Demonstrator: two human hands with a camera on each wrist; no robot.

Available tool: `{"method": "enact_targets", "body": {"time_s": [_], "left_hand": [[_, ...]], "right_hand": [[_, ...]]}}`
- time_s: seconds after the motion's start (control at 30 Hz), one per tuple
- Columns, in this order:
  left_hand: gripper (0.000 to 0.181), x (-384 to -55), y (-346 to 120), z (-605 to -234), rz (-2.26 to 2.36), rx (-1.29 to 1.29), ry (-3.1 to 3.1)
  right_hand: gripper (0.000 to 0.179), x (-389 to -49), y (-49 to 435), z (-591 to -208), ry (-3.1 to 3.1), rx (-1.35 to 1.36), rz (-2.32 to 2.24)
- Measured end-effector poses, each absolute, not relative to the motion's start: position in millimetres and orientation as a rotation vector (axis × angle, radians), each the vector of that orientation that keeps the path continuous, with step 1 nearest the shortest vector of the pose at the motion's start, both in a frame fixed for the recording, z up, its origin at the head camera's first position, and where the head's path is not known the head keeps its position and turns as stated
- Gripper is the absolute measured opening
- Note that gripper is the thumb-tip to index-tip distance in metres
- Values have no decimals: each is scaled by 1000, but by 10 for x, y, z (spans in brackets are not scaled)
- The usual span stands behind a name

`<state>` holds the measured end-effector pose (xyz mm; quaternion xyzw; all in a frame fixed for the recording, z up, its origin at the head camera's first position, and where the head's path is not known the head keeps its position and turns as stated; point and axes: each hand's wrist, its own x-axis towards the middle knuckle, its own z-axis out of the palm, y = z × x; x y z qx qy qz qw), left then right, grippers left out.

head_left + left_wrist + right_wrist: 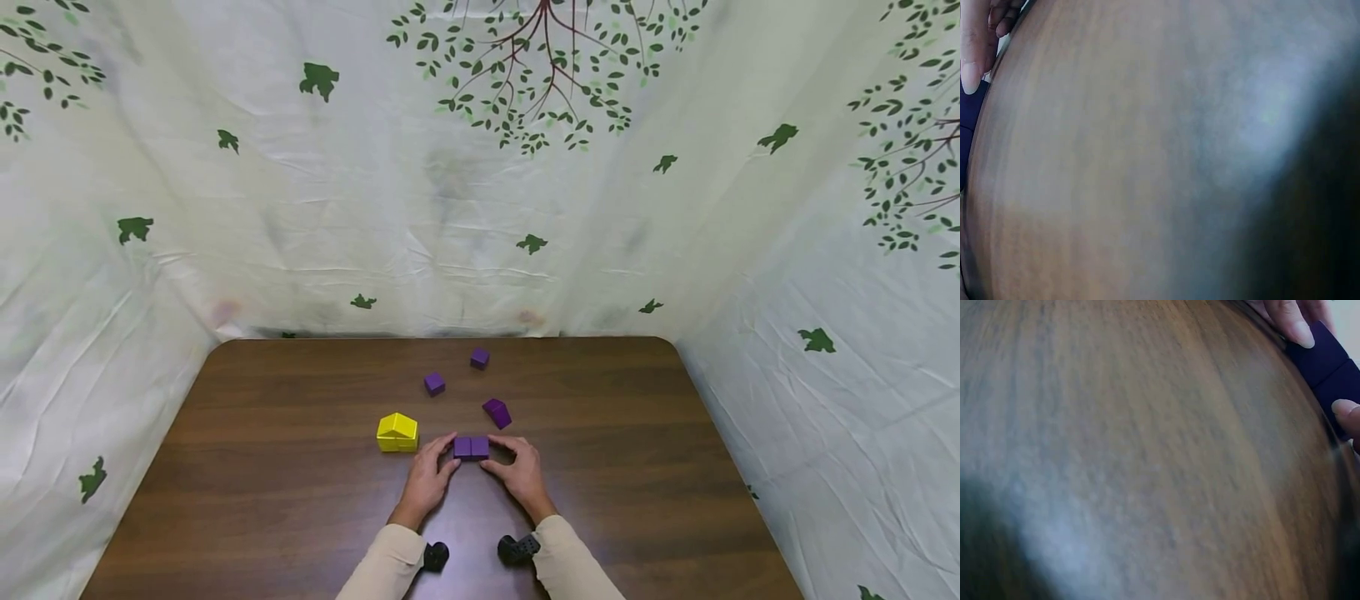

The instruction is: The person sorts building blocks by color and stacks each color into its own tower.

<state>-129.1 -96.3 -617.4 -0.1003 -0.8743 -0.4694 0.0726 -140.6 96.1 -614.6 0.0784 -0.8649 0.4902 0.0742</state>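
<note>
Two purple blocks stand flush side by side near the middle of the table, a left one (pixel 462 448) and a right one (pixel 479 448). My left hand (pixel 427 478) grips the left block's outer end between thumb and fingers. From the other side my right hand (pixel 524 476) holds the right block's end in the same way. In the right wrist view, the tips of both hands lie against the purple pair (pixel 1317 362), with a thin seam between the blocks. Only a sliver of purple block (pixel 969 115) and some fingers (pixel 971 53) appear in the left wrist view.
Left of my hands stands a small yellow block stack (pixel 397 435) with a pointed top. Beyond the pair lie a purple block with a slanted face (pixel 497 412), a purple cube (pixel 434 383) and a farther purple cube (pixel 480 358). Leaf-patterned cloth (pixel 450 208) surrounds the brown table (pixel 300 500).
</note>
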Motion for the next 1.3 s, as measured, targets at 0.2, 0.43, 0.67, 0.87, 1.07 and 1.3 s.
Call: {"method": "enact_targets", "body": {"time_s": [0.2, 0.43, 0.67, 0.87, 1.07, 1.3], "left_hand": [[42, -1302, -975, -6181, -1412, -302, -2624], [43, -1301, -966, -6190, -1435, -298, -2616], [43, -1306, -974, -6190, -1411, -301, -2610], [43, -1306, -972, -6217, -1401, -313, -2606], [42, -1283, -984, -6216, -1381, -324, -2605], [43, -1276, -988, -6187, -1388, -308, -2624]], "right_hand": [[41, -1386, 1004, -5974, -2531, 285, 1694], [35, -1434, 1119, -5694, -2428, 223, 1935], [31, -1904, 1273, -5725, -2375, 191, 1879], [32, -2320, 1321, -5644, -2511, 243, 1735], [37, -2634, 1275, -5609, -2657, 276, 1703], [41, -2954, 1170, -5607, -2783, 305, 1687]]}}
